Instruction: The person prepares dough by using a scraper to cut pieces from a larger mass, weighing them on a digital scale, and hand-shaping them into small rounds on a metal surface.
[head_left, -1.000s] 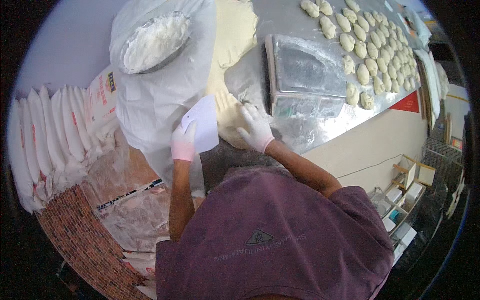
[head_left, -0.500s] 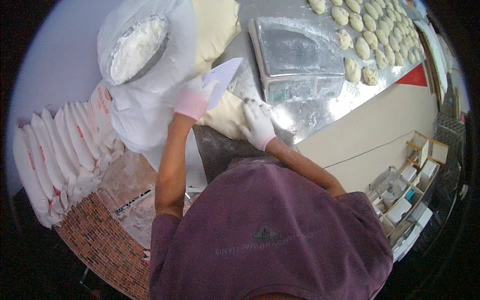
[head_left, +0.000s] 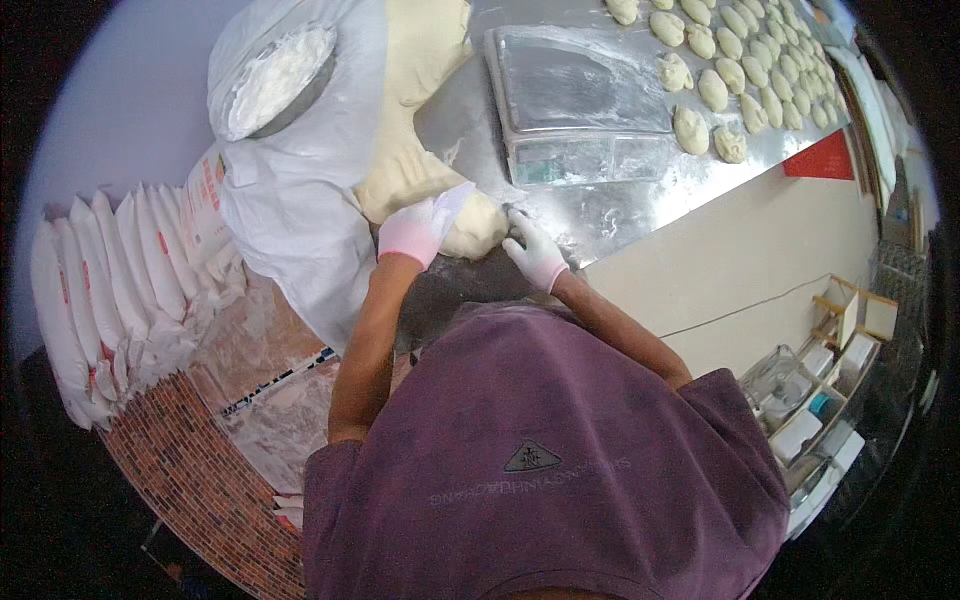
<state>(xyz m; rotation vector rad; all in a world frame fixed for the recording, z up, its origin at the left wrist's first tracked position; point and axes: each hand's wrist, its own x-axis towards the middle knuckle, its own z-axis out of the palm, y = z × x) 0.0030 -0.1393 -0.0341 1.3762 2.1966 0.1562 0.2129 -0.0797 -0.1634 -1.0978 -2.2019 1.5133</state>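
Observation:
My left hand [head_left: 412, 232], in a white and pink glove, is closed on a white flat dough scraper [head_left: 455, 203]. The scraper's blade stands against the near end of a long pale dough mass [head_left: 400, 165], and its lower edge is hidden by the dough and hand. A rounded dough end [head_left: 478, 232] bulges out on the blade's right side. At that end's right edge is my right hand [head_left: 537, 252], also gloved, its fingers apart and their tips at the dough. Just beyond sits a flour-dusted weighing scale [head_left: 585, 100] on the metal table [head_left: 620, 215].
Many shaped dough pieces [head_left: 730, 75] lie in rows at the far right of the table. A bowl of flour [head_left: 283, 80] rests on white cloth [head_left: 300, 200] at left. White sacks [head_left: 110, 280] line the left wall. A shelf with containers [head_left: 815, 400] stands at lower right.
The scraper has come down from above the dough and towards me, against its near end. My right hand has slid from lying on the dough to its right edge.

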